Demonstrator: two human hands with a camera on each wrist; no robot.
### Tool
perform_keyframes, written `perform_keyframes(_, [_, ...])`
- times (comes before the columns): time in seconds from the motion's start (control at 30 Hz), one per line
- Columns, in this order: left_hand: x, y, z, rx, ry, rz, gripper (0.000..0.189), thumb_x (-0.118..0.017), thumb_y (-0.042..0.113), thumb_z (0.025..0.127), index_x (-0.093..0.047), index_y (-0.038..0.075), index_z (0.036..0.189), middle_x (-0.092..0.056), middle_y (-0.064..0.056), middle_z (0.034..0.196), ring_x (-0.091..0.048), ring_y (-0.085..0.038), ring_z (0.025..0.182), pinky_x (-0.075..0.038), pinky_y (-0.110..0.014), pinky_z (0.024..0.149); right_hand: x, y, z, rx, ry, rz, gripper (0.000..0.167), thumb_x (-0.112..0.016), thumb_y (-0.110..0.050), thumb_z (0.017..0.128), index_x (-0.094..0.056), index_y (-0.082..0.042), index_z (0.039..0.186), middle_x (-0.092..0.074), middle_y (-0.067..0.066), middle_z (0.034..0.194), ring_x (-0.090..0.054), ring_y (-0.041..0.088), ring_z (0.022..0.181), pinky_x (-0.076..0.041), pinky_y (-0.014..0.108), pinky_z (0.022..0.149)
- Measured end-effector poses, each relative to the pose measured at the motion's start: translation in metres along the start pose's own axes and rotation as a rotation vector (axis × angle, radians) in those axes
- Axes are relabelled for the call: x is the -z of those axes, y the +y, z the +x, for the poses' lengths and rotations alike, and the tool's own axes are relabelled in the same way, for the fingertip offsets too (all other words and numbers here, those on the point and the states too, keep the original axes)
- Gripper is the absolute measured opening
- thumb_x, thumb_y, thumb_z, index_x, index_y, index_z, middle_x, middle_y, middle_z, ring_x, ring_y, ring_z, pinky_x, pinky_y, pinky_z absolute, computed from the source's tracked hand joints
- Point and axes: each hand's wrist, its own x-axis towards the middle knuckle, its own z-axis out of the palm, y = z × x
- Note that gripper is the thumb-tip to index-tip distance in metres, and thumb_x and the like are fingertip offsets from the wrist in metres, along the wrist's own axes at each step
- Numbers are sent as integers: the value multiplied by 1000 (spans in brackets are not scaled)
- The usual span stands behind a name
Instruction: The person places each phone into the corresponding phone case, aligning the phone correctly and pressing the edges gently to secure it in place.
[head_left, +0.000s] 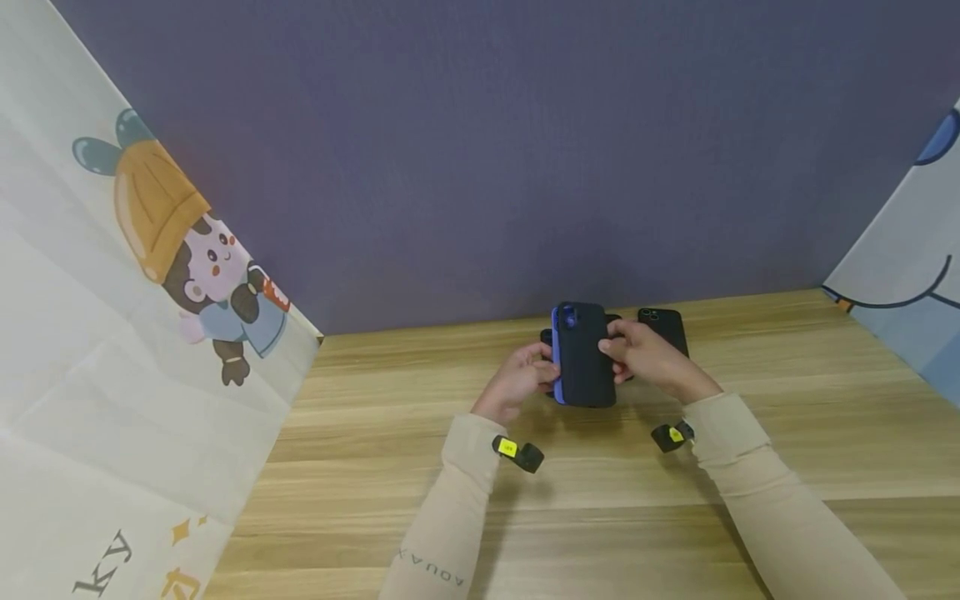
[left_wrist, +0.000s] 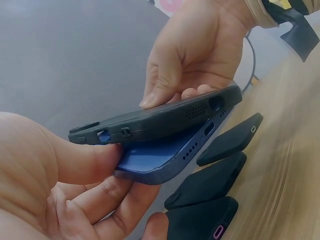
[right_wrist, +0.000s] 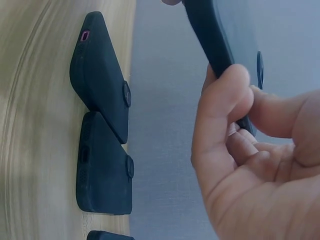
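Observation:
My left hand [head_left: 519, 379] grips a blue phone [left_wrist: 157, 154] by its side edge, thumb on top and fingers beneath. A black phone case [head_left: 588, 358] lies over the phone's back, held by my right hand [head_left: 651, 354] along its right edge. Case and phone touch near the left thumb and stand apart towards the other side, as the left wrist view shows. Through the camera cutout some blue is visible. Both are raised above the table. The right wrist view shows the right thumb and fingers pinching the case.
Several black cased phones or cases, one of them at the right [head_left: 667, 329], lie along the back of the wooden table [head_left: 420, 467]. One has a pink-rimmed port opening [right_wrist: 85, 36]. Behind rises a grey-purple panel [head_left: 480, 167]; printed white sheets [head_left: 67, 350] flank the table.

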Motion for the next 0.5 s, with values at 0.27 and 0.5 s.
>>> perform_keyframes(0.27, [-2, 1, -1, 5, -1, 5, 15, -50, -3, 100, -56, 11, 100, -67, 3, 82, -63, -10, 79, -52, -40, 92, -1, -2, 1, -9, -2, 11, 35, -47, -17, 110, -35, 5, 134, -49, 5, 81, -54, 16, 73, -60, 38, 73])
perform_keyframes(0.5, [-1, 1, -1, 8, -1, 11, 17, -49, -4, 100, -59, 7, 106, -68, 2, 84, -64, -10, 80, -53, -42, 95, -2, -4, 0, -5, -12, 43, 28, -47, -16, 110, -37, 3, 126, -48, 3, 79, -53, 14, 71, -60, 35, 70])
